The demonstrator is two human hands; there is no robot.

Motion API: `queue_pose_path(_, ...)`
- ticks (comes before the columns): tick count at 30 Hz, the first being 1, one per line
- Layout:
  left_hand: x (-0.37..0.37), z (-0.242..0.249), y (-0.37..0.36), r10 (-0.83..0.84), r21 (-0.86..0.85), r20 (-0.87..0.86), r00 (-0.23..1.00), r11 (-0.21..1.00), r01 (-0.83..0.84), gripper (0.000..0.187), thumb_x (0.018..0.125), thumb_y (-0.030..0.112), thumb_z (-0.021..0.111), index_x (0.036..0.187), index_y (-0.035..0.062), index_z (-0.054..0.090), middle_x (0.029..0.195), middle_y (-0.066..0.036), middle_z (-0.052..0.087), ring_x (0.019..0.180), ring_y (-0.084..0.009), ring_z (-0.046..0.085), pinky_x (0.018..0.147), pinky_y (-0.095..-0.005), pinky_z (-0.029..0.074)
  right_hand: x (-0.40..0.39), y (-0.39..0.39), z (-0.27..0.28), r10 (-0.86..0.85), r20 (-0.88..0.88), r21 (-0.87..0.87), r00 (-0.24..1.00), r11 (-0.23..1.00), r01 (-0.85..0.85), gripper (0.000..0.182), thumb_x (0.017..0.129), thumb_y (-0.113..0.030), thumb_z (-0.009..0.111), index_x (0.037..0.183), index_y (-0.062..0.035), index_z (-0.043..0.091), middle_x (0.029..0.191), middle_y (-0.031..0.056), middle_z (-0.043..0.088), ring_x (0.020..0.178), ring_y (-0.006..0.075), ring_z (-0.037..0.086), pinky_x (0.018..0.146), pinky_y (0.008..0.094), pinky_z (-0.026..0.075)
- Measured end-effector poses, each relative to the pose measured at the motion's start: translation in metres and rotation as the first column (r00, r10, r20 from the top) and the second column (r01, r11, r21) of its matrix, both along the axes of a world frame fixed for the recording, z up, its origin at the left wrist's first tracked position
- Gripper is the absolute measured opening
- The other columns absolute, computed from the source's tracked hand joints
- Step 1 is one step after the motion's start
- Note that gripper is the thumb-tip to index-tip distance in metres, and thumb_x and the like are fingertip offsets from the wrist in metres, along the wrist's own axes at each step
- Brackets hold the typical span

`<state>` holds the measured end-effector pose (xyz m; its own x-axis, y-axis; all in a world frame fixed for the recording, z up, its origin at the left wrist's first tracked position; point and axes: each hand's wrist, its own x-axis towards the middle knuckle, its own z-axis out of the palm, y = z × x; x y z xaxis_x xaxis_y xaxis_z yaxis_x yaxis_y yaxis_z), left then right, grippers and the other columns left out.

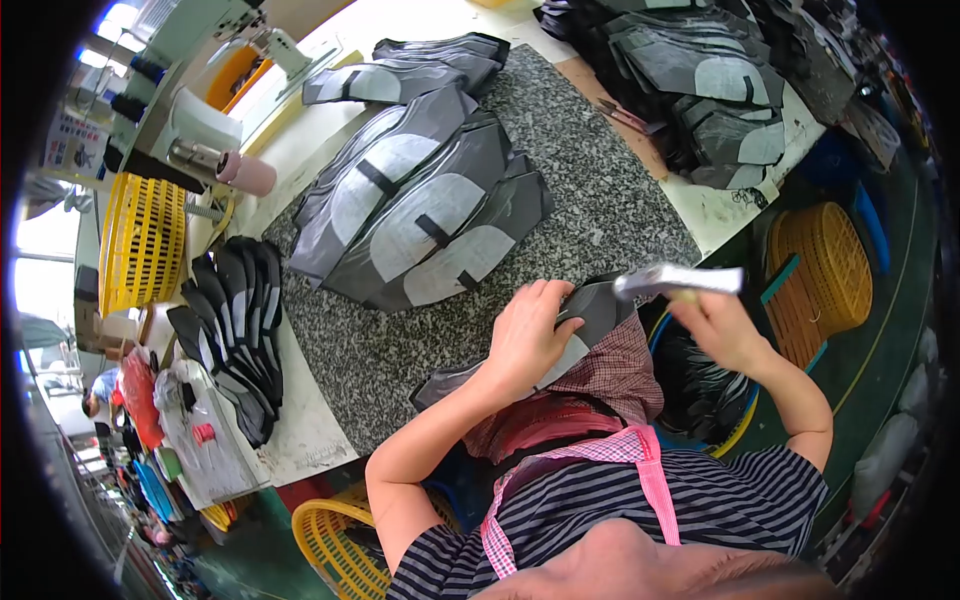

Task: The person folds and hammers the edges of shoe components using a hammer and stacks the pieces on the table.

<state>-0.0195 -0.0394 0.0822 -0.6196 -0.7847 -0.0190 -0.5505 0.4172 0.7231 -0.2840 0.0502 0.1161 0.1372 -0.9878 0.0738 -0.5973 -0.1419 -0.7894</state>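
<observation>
My left hand (527, 340) holds down a dark grey shoe-upper piece (598, 312) with a pale patch, at the near edge of the speckled stone slab. Its thumb lies on the piece and the fingertips curl over the far side. In my right hand (718, 328) is a hammer (680, 281), its metal head raised over the right end of that piece; most of the handle is hidden by the fingers. Further up the slab lie overlapping rows of similar upper pieces (420, 220), pale patches upward.
Dark curved pieces (235, 320) lie fanned out at the left on the white table. More uppers (700, 80) are heaped at the back right, beside a pair of scissors (628, 117). A pink cup (246, 173) stands back left. Yellow baskets (340, 540) stand below the table.
</observation>
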Motion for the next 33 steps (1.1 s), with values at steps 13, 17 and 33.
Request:
queue_pose_path(13,-0.004,-0.016,-0.045,-0.208,-0.202,-0.116,0.971,0.962,0.182,0.015,0.080,0.008,0.080,0.095,0.0049,0.077,0.086,-0.006,0.067,0.086,-0.0275,0.058,0.079,-0.0403,0.048,0.019,-0.030,0.019,0.166,0.081,0.425,0.983,0.886,-0.185,0.019,0.103,-0.017,0.053,0.108,0.0008,0.056,0.066,0.0214,0.057,0.066,0.0436,0.062,0.057,0.0478,0.046)
queue_pose_path(17,-0.003,-0.017,-0.043,-0.318,-0.342,-0.076,0.945,0.899,0.275,0.016,0.079,0.007,0.078,0.095,0.0032,0.075,0.087,-0.005,0.064,0.086,-0.0255,0.057,0.076,-0.0391,0.047,0.018,-0.042,0.026,0.099,-0.007,0.388,0.995,0.917,-0.088,0.017,0.102,-0.013,0.052,0.107,0.0026,0.054,0.073,0.0222,0.060,0.068,0.0455,0.062,0.058,0.0510,0.046)
queue_pose_path(33,0.010,-0.015,-0.030,-0.095,-0.198,-0.141,0.986,0.978,0.066,0.011,0.076,0.009,0.086,0.083,0.0066,0.078,0.081,-0.002,0.068,0.080,-0.0223,0.059,0.070,-0.0357,0.050,0.022,-0.037,0.010,0.166,-0.143,0.379,0.976,0.920,-0.101,0.024,0.087,-0.003,0.055,0.109,-0.0011,0.047,0.073,0.0251,0.063,0.073,0.0507,0.063,0.062,0.0566,0.050)
